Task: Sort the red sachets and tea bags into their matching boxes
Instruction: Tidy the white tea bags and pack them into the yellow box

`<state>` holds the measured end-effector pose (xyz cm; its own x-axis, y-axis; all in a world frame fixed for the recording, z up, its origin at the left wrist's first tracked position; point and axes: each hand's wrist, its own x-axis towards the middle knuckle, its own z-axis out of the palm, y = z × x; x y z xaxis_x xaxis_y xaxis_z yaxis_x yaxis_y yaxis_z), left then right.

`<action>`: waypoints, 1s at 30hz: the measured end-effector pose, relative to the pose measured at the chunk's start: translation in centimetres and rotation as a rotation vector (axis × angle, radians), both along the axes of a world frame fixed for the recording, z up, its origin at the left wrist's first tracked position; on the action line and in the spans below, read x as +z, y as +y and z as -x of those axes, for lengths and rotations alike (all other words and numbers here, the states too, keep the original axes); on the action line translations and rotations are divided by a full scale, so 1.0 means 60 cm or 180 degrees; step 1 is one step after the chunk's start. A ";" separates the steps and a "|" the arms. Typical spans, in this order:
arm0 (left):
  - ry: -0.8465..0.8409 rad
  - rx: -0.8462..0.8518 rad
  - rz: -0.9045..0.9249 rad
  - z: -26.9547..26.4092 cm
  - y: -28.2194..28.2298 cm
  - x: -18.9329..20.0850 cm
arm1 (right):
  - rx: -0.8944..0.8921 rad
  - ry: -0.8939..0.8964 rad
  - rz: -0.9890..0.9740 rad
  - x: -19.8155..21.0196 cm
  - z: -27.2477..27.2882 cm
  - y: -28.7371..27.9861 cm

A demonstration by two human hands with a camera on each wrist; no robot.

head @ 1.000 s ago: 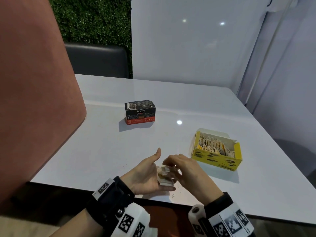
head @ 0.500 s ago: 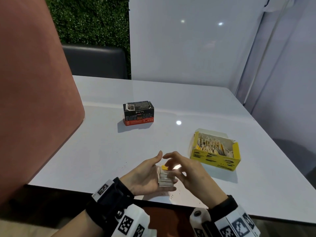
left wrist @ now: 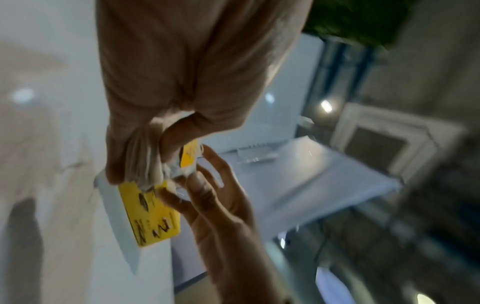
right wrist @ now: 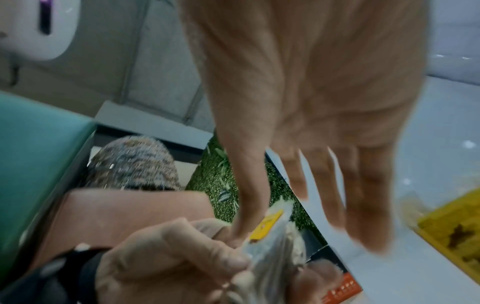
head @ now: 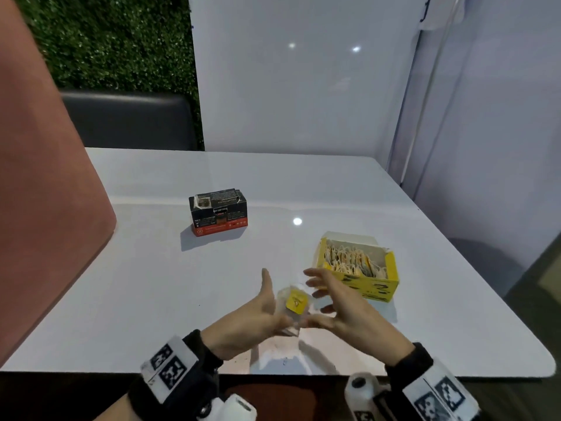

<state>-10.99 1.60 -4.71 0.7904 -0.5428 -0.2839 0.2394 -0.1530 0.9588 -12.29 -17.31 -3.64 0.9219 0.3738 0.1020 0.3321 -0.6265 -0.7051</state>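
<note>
Papery and pale, a small stack of tea bags (head: 292, 311) sits between two bare hands just above the near edge of the white bench (head: 151, 284), a yellow paper tag (head: 296, 301) showing on its upper face. The left hand (head: 258, 317) has its grip closed on the stack, fingers curled under and around the lower edge, thumb standing up. The right hand (head: 340, 308) meets the bundle from the other side: its thumb presses the stack near the tag while the other fingers fan out loosely, so its grip is wide. The wrist views are blurred, yet both show the bags as thin, crumpled layers bunched edge to edge.

Such bags are likely very light, soft and easily torn, and loose enough to slide apart or trail strings; the safest hold looks to be across the flat faces of the whole stack, squeezed gently, rather than by the tag alone.

Just right of the hands, the open yellow box (head: 358, 268) already holds many bags with matching tags, the likely home for this bundle. Well apart, farther back and to the left, stands a black-and-red box (head: 218, 212), presumably for the red sachets, none of which can be made out.
</note>
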 end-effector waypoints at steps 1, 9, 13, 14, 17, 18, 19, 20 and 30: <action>-0.0384 -0.0194 -0.0460 -0.003 -0.008 0.006 | 0.0083 0.0231 0.0076 0.003 -0.003 -0.010; -0.2027 -0.0940 -0.1823 -0.049 -0.125 0.074 | -0.0310 -0.0467 0.0303 0.040 -0.013 -0.084; -0.2244 -0.1018 -0.1814 -0.088 -0.184 0.085 | -0.0831 -0.0688 -0.0172 0.040 -0.012 -0.135; -0.2201 -0.1153 -0.1849 -0.097 -0.193 0.091 | -0.0914 -0.0671 -0.0220 0.038 -0.011 -0.152; -0.2314 -0.1449 -0.2144 -0.136 -0.208 0.112 | -0.0972 -0.0404 0.0144 0.034 -0.011 -0.202; -0.2589 -0.1505 -0.2295 -0.152 -0.214 0.120 | -0.0903 -0.0226 0.0482 0.028 -0.015 -0.216; -0.2954 -0.1610 -0.2485 -0.167 -0.223 0.126 | -0.0832 -0.0071 0.0861 0.021 -0.022 -0.225; -0.3357 -0.1758 -0.2660 -0.180 -0.235 0.128 | -0.0773 0.0024 0.1191 0.011 -0.032 -0.232; -0.4398 -0.2993 -0.3241 -0.221 -0.332 0.069 | -0.0938 0.0646 0.0690 -0.065 -0.093 -0.249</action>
